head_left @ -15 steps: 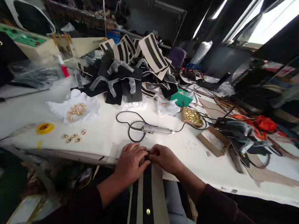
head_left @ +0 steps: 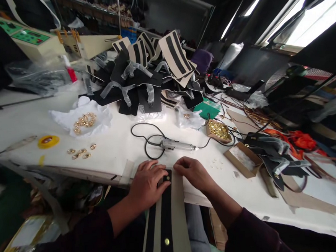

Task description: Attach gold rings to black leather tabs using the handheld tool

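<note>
A beige panel with black stripes (head_left: 178,213) reaches from the table edge down over my lap. Its middle stripe carries a round gold stud (head_left: 167,241) near the bottom and a small metal piece (head_left: 167,178) near the top. My left hand (head_left: 149,181) grips the panel's upper left part, thumb and fingers on either side of the small metal piece. Just off the panel's upper right corner is my right hand (head_left: 193,174), its fingertips pinched together. Whether something tiny is between them is hidden. Beyond the hands lies a silver electric screwdriver (head_left: 177,145) with a black cord.
Striped panels and black pieces with plastic-wrapped straps (head_left: 142,81) are heaped at the back. Gold clasps (head_left: 84,122) lie on white paper at left, near a yellow tape roll (head_left: 48,141). To the right stand a box of gold bits (head_left: 218,131) and an open cardboard box (head_left: 242,159).
My right hand has moved right, away from the stripe's upper end, uncovering the small metal piece. My left hand stays on the panel. The view has shifted slightly.
</note>
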Motion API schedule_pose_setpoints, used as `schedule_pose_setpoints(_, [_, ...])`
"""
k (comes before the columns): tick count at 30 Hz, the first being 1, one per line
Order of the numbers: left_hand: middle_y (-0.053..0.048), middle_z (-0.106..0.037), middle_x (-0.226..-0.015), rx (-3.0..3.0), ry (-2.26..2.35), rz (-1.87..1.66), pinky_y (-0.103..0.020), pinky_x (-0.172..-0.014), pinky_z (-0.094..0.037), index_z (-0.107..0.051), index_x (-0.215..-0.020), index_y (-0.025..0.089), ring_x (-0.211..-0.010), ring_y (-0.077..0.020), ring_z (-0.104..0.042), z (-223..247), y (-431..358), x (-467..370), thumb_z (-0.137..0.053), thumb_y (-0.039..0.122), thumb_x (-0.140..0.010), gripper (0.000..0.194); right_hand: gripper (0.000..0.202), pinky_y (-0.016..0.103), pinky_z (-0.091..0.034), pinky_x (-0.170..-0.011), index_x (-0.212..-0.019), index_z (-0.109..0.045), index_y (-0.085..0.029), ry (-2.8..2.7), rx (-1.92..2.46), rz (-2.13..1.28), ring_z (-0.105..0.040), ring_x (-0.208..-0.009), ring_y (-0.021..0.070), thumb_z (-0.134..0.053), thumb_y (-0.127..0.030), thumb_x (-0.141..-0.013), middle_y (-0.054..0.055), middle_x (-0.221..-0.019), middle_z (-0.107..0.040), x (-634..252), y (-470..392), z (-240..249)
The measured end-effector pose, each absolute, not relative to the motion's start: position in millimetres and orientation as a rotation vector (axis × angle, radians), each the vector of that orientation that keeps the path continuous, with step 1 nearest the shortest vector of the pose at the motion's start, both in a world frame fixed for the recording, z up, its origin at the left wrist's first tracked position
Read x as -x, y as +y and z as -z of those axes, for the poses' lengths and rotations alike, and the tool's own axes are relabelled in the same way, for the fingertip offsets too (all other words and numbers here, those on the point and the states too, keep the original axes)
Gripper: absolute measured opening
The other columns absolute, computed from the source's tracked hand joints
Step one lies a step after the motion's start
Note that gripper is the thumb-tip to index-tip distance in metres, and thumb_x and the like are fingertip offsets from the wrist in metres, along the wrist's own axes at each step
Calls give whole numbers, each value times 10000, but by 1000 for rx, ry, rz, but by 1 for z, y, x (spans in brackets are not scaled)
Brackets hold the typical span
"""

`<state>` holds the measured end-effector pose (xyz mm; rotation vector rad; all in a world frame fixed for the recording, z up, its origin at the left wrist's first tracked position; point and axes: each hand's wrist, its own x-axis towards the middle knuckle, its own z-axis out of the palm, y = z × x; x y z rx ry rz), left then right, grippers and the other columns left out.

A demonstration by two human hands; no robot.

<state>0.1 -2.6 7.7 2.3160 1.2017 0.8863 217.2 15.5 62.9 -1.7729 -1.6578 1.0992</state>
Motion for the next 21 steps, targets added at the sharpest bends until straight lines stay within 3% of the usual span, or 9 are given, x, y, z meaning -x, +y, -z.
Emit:
schedule_pose_setpoints(2, [10,-750,-1253,-2310,1198,-896,-543,-1092,-405,-699,-1075,274,-1287,-312,-554,-8,-2,0,-745,307,-899,185,163,376,-502,-801,-974,-709,-207,-1817,1803,-628,-656,-888,248,-677,-340,-885,70,-970,-725,-227,26,-64])
schedule_pose_setpoints(4, [10,-753,-1243,-2302,1192,-900,-544,-1094,-403,-703,-1065,269,-1284,-312,-555,-8,-2,0,-744,308,-900,175,284,454,-473,-964,-1160,-707,-223,-2044,1780,-206,-624,-1131,314,-708,-284,-882,125,-1241,-696,-236,41,-63])
schedule_pose_setpoints(6, [13,-753,-1239,-2292,1190,-904,-544,-1094,-404,-705,-1062,271,-1285,-312,-554,-8,-1,0,-744,311,-899,173,408,497,-432,-1028,-1292,-664,-232,-2261,1780,-36,-564,-1251,350,-734,-291,-894,141,-1372,-646,-245,57,-61])
schedule_pose_setpoints(11, [17,-760,-1221,-2267,1192,-945,-532,-1104,-398,-705,-1051,276,-1281,-307,-560,-6,-1,-2,-769,281,-873,189,451,476,-415,-1027,-1399,-600,-206,-2456,1801,-91,-593,-1194,336,-674,-294,-964,150,-1284,-686,-253,90,-52])
schedule_pose_setpoints(17, [37,-757,-1229,-2258,1205,-951,-522,-1117,-392,-699,-1060,294,-1290,-292,-557,-5,-2,-3,-780,281,-861,215,404,404,-479,-934,-1387,-594,-186,-2386,1741,-234,-647,-1043,285,-588,-296,-998,136,-1167,-716,-258,102,-68])
schedule_pose_setpoints(21, [17,-753,-1244,-2289,1205,-915,-535,-1105,-399,-697,-1072,290,-1291,-307,-557,-5,-2,-2,-748,311,-890,190,340,349,-528,-792,-1213,-628,-220,-1748,1483,-789,-641,-860,217,-524,-475,-1013,60,-1016,-700,-252,89,-105])
